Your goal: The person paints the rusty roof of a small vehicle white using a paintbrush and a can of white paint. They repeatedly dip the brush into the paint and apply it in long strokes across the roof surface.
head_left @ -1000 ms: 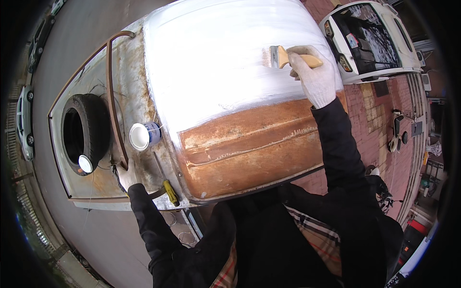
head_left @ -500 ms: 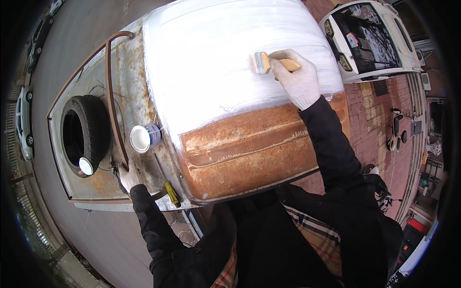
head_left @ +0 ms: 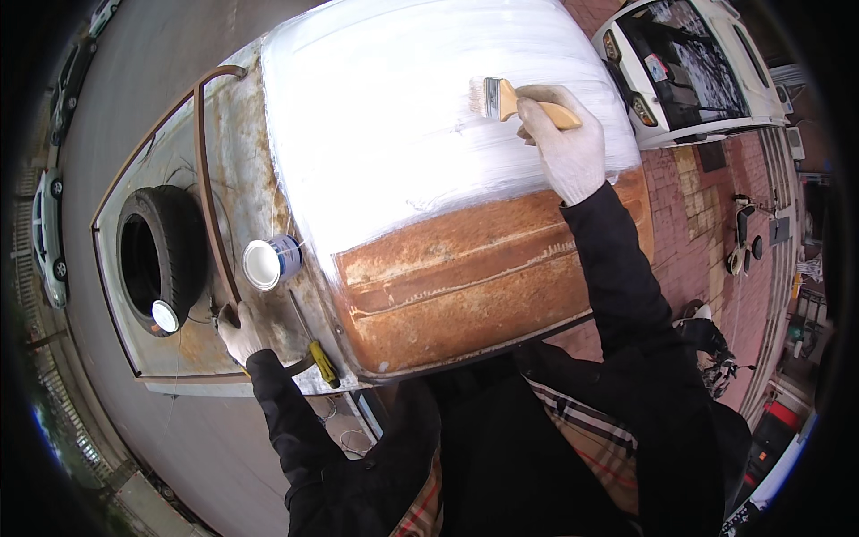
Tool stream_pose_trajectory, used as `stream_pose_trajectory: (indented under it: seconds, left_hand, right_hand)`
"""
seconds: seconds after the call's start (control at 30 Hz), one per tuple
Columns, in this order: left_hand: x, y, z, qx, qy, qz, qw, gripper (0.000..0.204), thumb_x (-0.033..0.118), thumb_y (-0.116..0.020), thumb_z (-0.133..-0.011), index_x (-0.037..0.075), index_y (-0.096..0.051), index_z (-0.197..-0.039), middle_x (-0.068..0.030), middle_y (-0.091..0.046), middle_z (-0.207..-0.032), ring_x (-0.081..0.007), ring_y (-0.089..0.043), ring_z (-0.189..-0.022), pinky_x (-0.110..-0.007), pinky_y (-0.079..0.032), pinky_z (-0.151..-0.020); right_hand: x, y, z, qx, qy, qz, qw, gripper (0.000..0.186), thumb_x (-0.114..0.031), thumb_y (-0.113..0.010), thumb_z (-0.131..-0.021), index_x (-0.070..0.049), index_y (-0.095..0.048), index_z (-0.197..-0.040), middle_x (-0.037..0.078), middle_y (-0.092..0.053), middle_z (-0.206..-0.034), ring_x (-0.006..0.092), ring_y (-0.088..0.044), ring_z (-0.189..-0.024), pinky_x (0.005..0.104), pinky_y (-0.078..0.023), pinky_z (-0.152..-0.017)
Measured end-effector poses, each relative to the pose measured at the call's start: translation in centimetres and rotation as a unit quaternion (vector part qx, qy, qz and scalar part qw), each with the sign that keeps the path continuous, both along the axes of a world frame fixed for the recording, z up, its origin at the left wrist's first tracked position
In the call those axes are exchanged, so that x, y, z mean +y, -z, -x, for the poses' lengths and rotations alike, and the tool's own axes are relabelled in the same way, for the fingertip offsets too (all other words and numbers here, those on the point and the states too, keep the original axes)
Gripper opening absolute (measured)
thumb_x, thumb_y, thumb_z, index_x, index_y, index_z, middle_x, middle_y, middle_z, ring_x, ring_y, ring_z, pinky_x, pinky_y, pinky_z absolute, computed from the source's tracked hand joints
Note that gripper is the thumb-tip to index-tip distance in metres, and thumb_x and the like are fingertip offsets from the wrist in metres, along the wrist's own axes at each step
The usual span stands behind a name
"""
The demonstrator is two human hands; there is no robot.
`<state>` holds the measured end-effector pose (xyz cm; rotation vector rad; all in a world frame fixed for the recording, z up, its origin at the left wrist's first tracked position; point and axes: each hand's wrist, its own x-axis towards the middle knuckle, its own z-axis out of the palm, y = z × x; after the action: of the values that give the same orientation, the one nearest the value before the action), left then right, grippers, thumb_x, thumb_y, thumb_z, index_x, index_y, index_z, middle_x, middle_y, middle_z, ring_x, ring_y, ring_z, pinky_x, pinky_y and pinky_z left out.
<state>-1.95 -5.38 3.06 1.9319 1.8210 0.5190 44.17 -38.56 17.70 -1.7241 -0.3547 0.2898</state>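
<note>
In a white glove, my right hand (head_left: pixel 573 152) is closed round the wooden handle of a flat paintbrush (head_left: pixel 507 100). Its bristles lie against the white-painted part of a vehicle's roof (head_left: pixel 376 107). The near strip of that roof is bare, rusty brown metal (head_left: pixel 465 286). Lower left, my gloved left hand (head_left: pixel 240 334) is closed at the near end of a rusty brown rail (head_left: pixel 208 192), fingers partly hidden. Just right of it stands an open paint can (head_left: pixel 262 264) holding white paint. A screwdriver with a yellow-green handle (head_left: pixel 323 362) lies near that hand.
A black tyre (head_left: pixel 174 251) rests in the rusty bed at left, with a round white lid (head_left: pixel 165 316) at its near edge. A white vehicle (head_left: pixel 680 72) stands at upper right beside red paving (head_left: pixel 680 206). Parked cars (head_left: pixel 49 233) line the road's far left.
The brush has moved slightly right and up across the white paint with my right hand, which has turned a little. My left hand stays at the rail. The whole view has shifted slightly.
</note>
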Motion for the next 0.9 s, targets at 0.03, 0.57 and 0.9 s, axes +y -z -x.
stream_pose_trajectory:
  seconds: [0.03,0.57,0.9]
  left_hand:
    - [-0.8,-1.6,-1.6,-0.026,-0.008,-0.036,0.999,0.054,0.030,-0.072,-0.099,-0.005,-0.064,-0.139,-0.0206,-0.064,-0.139,-0.0317,-0.065,-0.131,-0.039,-0.050,-0.111]
    - [-12.5,-12.4,-38.0,0.052,0.606,-0.229,0.760,0.027,0.022,-0.078,-0.084,0.014,-0.085,-0.109,-0.0099,-0.072,-0.107,-0.0294,-0.068,-0.105,-0.045,-0.054,-0.098]
    - [-12.6,-8.8,-41.8,0.084,0.648,-0.230,0.721,0.023,0.013,-0.072,-0.080,0.009,-0.084,-0.099,-0.0141,-0.071,-0.104,-0.0335,-0.068,-0.102,-0.044,-0.056,-0.089]
  right_hand:
    - [-0.1,0.0,0.0,-0.001,0.001,-0.006,1.000,0.019,-0.011,-0.071,-0.104,0.002,-0.075,-0.116,0.003,-0.071,-0.088,0.0069,-0.064,-0.078,0.0229,-0.052,-0.067]
    - [-7.2,-2.5,3.1,0.010,0.107,-0.063,0.992,0.022,-0.009,-0.071,-0.104,0.004,-0.073,-0.122,0.007,-0.073,-0.096,0.0089,-0.067,-0.081,0.0232,-0.056,-0.073]
    - [-11.0,-2.0,3.2,-0.026,0.154,-0.077,0.985,0.025,-0.010,-0.070,-0.104,0.006,-0.072,-0.123,0.010,-0.076,-0.090,0.0128,-0.071,-0.076,0.0261,-0.057,-0.072]
